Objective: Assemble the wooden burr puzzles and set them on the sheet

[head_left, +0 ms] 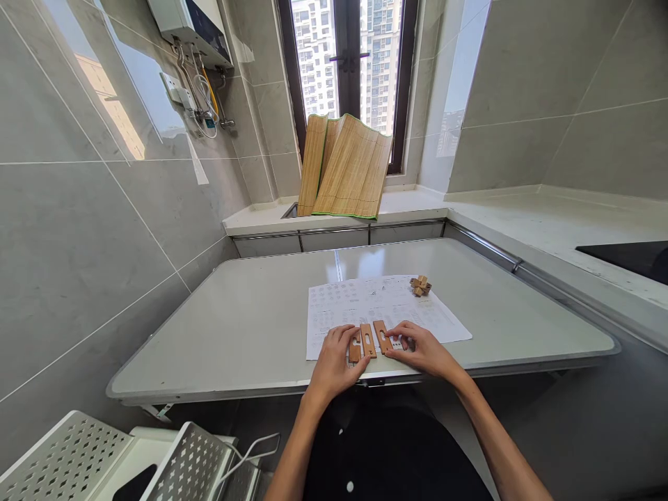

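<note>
Three flat notched wooden pieces [368, 340] lie side by side on a printed paper sheet [376, 306] near the front edge of the grey table [234, 334]. My left hand [334, 362] rests on the table with its fingertips touching the leftmost piece. My right hand [422, 348] lies flat with its fingers against the rightmost piece. Neither hand lifts anything. A small assembled wooden puzzle [420, 284] sits at the sheet's far right corner, away from both hands.
A rolled bamboo mat [347, 167] leans against the window above a sink counter. A white counter with a black cooktop [626, 257] runs along the right. A perforated metal rack [130, 459] stands at the lower left. Tiled walls close in on both sides.
</note>
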A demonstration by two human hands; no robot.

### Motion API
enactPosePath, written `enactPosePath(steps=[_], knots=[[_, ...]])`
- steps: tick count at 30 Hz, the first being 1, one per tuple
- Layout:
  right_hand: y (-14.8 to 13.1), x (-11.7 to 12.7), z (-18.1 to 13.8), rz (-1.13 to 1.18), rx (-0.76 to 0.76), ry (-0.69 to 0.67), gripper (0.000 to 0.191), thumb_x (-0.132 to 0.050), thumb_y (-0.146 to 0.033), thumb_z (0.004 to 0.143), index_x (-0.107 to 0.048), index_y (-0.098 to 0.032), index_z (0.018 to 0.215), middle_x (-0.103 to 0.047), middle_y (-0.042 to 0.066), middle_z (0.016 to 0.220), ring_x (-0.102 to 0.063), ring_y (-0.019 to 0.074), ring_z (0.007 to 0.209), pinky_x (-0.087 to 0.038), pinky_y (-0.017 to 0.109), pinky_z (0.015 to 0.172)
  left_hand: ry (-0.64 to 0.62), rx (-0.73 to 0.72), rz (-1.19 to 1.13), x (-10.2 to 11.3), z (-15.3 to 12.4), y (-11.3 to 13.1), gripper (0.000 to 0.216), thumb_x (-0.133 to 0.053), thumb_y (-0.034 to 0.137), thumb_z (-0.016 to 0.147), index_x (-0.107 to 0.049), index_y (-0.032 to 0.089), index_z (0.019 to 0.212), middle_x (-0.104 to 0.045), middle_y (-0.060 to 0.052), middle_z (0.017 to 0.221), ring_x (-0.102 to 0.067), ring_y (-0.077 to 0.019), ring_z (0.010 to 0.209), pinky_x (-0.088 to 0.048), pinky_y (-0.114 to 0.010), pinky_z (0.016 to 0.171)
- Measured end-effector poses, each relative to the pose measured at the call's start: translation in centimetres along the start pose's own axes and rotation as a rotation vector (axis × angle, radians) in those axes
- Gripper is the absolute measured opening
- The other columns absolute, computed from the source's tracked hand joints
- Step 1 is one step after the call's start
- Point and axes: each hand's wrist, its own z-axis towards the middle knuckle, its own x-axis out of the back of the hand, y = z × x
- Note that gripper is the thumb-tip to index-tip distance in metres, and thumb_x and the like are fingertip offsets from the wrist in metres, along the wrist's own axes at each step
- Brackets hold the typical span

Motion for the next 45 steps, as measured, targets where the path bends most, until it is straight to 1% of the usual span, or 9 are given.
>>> enactPosePath(steps=[7,11,14,16,20,24,30,38,45], knots=[[0.5,-0.1,0.1,-0.002,-0.001,0.064,0.040,-0.073,-0.052,0.089,-0.070,-0.029,0.122,-0.065,0.005,0.111,-0.062,0.0191,0.077,-0.056,0.039,0.078,0.012,-0.017,-0.002,0.0,0.1,0.1,0.051,-0.069,0.021,0.088,-0.056,0.026,0.137,-0.062,-0.009,0.140,-0.055,-0.0289,0.134,-0.049,-0.050,0.115],[0.3,-0.9,0.2,-0.066,0.032,0.105,0.058,-0.080,-0.053,0.083,-0.062,-0.031,0.133,-0.060,0.007,0.129,-0.064,0.0270,0.111,-0.055,0.044,0.099,0.050,-0.002,0.013,-0.2,0.0,0.1,0.051,-0.065,0.014,0.085,-0.058,0.025,0.134,-0.063,-0.009,0.138,-0.056,-0.0282,0.132,-0.049,-0.048,0.115],[-0.2,-1.9,0.5,-0.125,0.092,0.121,0.074,-0.084,-0.053,0.078,-0.055,-0.032,0.144,-0.052,0.009,0.144,-0.050,0.0320,0.137,-0.046,0.048,0.115,0.124,0.068,0.051,-0.4,0.1,-0.1,0.050,-0.064,0.011,0.082,-0.059,0.025,0.129,-0.066,-0.007,0.129,-0.060,-0.0272,0.125,-0.051,-0.046,0.110],[-0.5,-2.5,1.0,-0.152,0.120,0.109,0.082,-0.086,-0.055,0.077,-0.052,-0.032,0.147,-0.049,0.010,0.148,-0.045,0.0337,0.142,-0.043,0.050,0.118,0.186,0.144,0.082,-0.6,0.1,-0.4,0.044,-0.064,0.012,0.083,-0.060,0.024,0.125,-0.067,-0.008,0.122,-0.063,-0.0277,0.118,-0.053,-0.046,0.104],[-1.3,-3.5,2.0,-0.162,0.179,0.073,0.077,-0.086,-0.056,0.077,-0.056,-0.029,0.144,-0.057,0.011,0.142,-0.047,0.0349,0.138,-0.042,0.052,0.117,0.262,0.259,0.137,-1.0,0.2,-1.0,0.034,-0.066,0.017,0.085,-0.061,0.021,0.119,-0.068,-0.008,0.106,-0.064,-0.0301,0.106,-0.052,-0.050,0.097],[-1.8,-3.8,2.3,-0.120,0.205,0.068,0.068,-0.086,-0.052,0.078,-0.060,-0.028,0.136,-0.063,0.010,0.131,-0.050,0.0346,0.132,-0.043,0.054,0.114,0.259,0.283,0.169,-1.1,0.2,-1.2,0.029,-0.068,0.021,0.088,-0.063,0.022,0.117,-0.070,-0.007,0.104,-0.065,-0.0308,0.104,-0.049,-0.050,0.095],[-1.9,-3.6,1.8,-0.003,0.153,0.057,0.069,-0.089,-0.042,0.074,-0.060,-0.029,0.135,-0.056,0.010,0.136,-0.051,0.0334,0.133,-0.047,0.052,0.112,0.226,0.270,0.165,-1.1,0.1,-1.3,0.024,-0.066,0.025,0.094,-0.063,0.021,0.117,-0.071,-0.008,0.108,-0.066,-0.0296,0.106,-0.048,-0.048,0.095],[-2.4,-3.1,1.5,0.108,0.121,0.050,0.066,-0.086,-0.046,0.078,-0.056,-0.029,0.135,-0.048,0.008,0.140,-0.056,0.0289,0.131,-0.048,0.046,0.114,0.185,0.289,0.179,-1.1,0.2,-1.4,0.027,-0.068,0.027,0.093,-0.063,0.020,0.119,-0.070,-0.008,0.108,-0.065,-0.0291,0.106,-0.047,-0.047,0.095],[-2.2,-3.1,1.7,0.098,0.121,0.068,0.065,-0.087,-0.043,0.077,-0.057,-0.028,0.133,-0.048,0.009,0.138,-0.055,0.0296,0.133,-0.045,0.048,0.118,0.187,0.306,0.242,-1.2,0.3,-0.9,0.018,-0.067,0.035,0.094,-0.067,0.021,0.105,-0.069,-0.008,0.103,-0.063,-0.0309,0.103,-0.045,-0.050,0.095]])
